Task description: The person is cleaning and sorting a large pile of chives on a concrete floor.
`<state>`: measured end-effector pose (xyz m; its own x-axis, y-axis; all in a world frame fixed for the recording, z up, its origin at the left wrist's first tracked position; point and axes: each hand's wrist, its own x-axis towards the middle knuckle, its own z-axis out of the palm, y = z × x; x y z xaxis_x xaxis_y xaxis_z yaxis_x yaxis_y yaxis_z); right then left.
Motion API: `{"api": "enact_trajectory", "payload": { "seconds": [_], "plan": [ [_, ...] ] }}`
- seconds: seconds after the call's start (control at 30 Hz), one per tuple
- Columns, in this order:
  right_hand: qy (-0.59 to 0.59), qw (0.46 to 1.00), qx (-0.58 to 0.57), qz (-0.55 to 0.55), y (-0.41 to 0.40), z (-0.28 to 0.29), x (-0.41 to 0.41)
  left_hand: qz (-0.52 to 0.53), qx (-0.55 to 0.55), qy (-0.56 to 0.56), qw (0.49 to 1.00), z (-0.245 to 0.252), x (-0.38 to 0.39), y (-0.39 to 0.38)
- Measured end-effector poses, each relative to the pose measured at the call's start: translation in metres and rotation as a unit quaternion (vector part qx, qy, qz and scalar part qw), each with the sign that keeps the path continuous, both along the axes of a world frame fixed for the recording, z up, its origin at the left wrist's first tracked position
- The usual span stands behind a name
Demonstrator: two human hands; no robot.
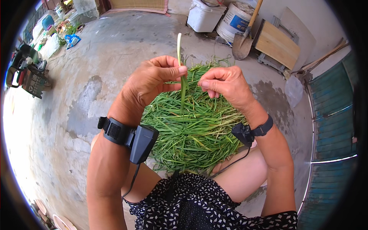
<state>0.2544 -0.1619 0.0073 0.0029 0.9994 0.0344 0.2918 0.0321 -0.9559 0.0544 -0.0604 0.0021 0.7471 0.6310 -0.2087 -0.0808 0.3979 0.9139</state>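
My left hand (161,72) pinches a single green stalk with a pale white end, which looks like a garlic chive (179,47), between thumb and fingers. The white end points up, away from me, and the flat green leaves hang down past my fingers. To the right, my right hand (228,82) has its thumb pressed against its curled index finger, apart from the stalk; nothing shows between them. Below both hands, a large heap of loose green chives (187,132) lies on the floor between my legs, with paler, yellowish stems towards its right side.
Black devices are strapped to both wrists, the left (143,143) and right (243,133), each with a cable. A shovel (242,46), white buckets (205,15) and boards (277,43) stand beyond the heap. Right is a blue-green metal door (330,120); a black basket (34,82) stands left.
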Motion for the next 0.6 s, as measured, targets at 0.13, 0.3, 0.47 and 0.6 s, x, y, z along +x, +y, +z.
{"api": "enact_trajectory", "payload": {
  "seconds": [0.13,0.3,0.47,0.6],
  "plan": [
    [-0.051,0.957,-0.106,0.267,-0.004,-0.007,0.012,0.114,0.0,-0.049,0.992,-0.004,-0.007,0.01],
    [-0.297,0.895,-0.144,0.3,-0.012,-0.037,0.027,0.158,0.027,-0.068,0.985,-0.002,-0.006,0.01],
    [0.019,0.995,0.07,0.074,0.008,-0.037,-0.02,0.039,-0.011,-0.137,0.99,-0.009,0.001,0.008],
    [0.085,0.995,-0.038,0.04,0.003,-0.037,-0.017,0.101,-0.075,-0.235,0.964,-0.015,0.003,0.03]
  ]
}}
